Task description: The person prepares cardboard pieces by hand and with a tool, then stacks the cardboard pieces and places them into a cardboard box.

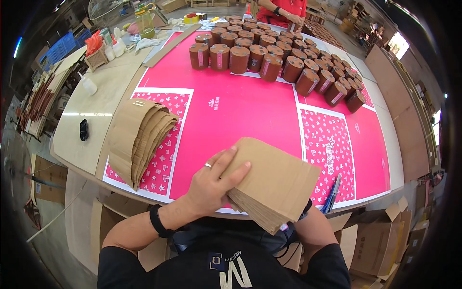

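A fanned stack of brown cardboard sheets [274, 176] is held up in front of me, tilted over the table's near edge. My left hand [211, 183], with a ring on one finger, grips its left end, thumb and fingers pressed against it. My right forearm [315, 226] reaches up behind the stack's right end, which hides my right hand and its fingers. Left of the stack, a bundle of curved cardboard sheets [137, 139] lies on the table. A blue box cutter [332, 195] rests to the right, by the near edge.
Pink printed sheets [240, 111] cover the table. Several brown round canisters [239, 60] stand across its far side, where a person in red [284, 12] handles one. On the left are a black object [84, 130], a white bottle [89, 85] and a drink jug [144, 21]. Cardboard boxes [378, 241] stand below right.
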Action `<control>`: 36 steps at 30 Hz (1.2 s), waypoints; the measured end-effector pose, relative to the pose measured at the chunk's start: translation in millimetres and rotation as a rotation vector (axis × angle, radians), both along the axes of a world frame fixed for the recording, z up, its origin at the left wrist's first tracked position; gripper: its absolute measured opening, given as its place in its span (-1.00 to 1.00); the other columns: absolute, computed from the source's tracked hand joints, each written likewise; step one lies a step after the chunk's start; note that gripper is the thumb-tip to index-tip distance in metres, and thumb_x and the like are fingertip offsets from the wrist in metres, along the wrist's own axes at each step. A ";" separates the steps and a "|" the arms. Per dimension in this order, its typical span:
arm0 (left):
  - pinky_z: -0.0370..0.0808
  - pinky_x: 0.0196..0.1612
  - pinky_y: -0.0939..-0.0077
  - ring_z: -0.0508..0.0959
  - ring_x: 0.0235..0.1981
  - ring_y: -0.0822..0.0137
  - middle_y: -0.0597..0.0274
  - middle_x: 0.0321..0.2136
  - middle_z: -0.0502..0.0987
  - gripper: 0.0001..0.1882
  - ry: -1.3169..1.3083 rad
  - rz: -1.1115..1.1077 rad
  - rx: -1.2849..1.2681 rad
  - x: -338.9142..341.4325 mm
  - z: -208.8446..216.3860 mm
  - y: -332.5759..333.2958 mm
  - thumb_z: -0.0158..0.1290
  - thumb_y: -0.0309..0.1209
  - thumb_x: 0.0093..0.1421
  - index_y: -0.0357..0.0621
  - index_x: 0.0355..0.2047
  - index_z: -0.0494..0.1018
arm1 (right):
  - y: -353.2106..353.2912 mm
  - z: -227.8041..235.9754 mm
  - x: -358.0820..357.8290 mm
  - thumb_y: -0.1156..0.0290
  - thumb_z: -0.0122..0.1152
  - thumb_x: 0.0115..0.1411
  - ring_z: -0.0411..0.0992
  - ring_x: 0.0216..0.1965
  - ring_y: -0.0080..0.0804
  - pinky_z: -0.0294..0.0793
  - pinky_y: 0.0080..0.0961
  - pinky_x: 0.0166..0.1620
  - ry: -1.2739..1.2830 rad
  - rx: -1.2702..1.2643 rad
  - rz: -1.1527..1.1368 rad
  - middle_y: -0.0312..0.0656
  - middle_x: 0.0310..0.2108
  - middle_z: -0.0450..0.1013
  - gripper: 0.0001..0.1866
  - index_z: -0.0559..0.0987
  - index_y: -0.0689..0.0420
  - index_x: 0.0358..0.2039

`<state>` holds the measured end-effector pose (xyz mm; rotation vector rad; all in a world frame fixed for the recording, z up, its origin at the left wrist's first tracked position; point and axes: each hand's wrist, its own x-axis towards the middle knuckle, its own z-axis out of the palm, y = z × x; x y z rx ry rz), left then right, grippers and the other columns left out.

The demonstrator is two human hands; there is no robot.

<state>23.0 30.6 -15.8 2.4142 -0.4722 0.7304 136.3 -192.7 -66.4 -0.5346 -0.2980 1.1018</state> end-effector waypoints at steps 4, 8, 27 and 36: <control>0.54 0.13 0.24 0.55 0.13 -0.05 -0.16 0.17 0.46 -0.23 0.006 -0.011 -0.271 6.9 4.2 12.3 0.26 -0.66 -0.04 -0.02 0.25 0.43 | 3.0 2.1 1.8 0.18 0.05 0.46 0.29 0.33 -0.29 0.37 -0.23 0.33 -0.005 -0.028 0.012 -0.11 0.38 0.25 -0.36 0.15 0.14 0.44; 0.47 0.18 0.41 0.52 0.16 0.23 -0.02 0.14 0.51 -0.33 0.177 -0.057 -0.929 7.2 -9.1 14.5 0.18 -0.77 0.12 -0.24 0.27 0.36 | 10.1 -2.1 5.0 0.19 0.07 0.45 0.28 0.34 -0.29 0.37 -0.23 0.33 -0.013 -0.038 0.028 -0.10 0.38 0.24 -0.34 0.14 0.14 0.45; 0.55 -0.07 0.05 0.61 -0.17 -0.12 -0.13 -0.21 0.56 -0.54 0.763 0.188 0.406 31.9 98.7 44.0 0.05 -0.51 0.08 -0.09 0.05 0.39 | -28.2 61.7 31.1 0.25 0.61 -0.04 0.00 0.47 0.05 0.07 0.09 0.42 -0.709 -0.612 -0.341 0.10 0.45 0.06 0.26 -0.09 0.05 0.52; 0.46 0.08 -0.06 0.52 0.00 -0.23 -0.26 -0.04 0.49 -0.18 0.739 0.062 0.363 24.4 45.5 43.6 0.20 -0.28 0.02 -0.25 0.28 0.19 | 29.3 92.8 -13.0 0.07 0.55 -0.06 0.22 0.30 0.02 0.15 0.18 0.33 -1.924 -1.144 -0.199 0.01 0.13 0.34 -0.10 0.38 -0.05 0.30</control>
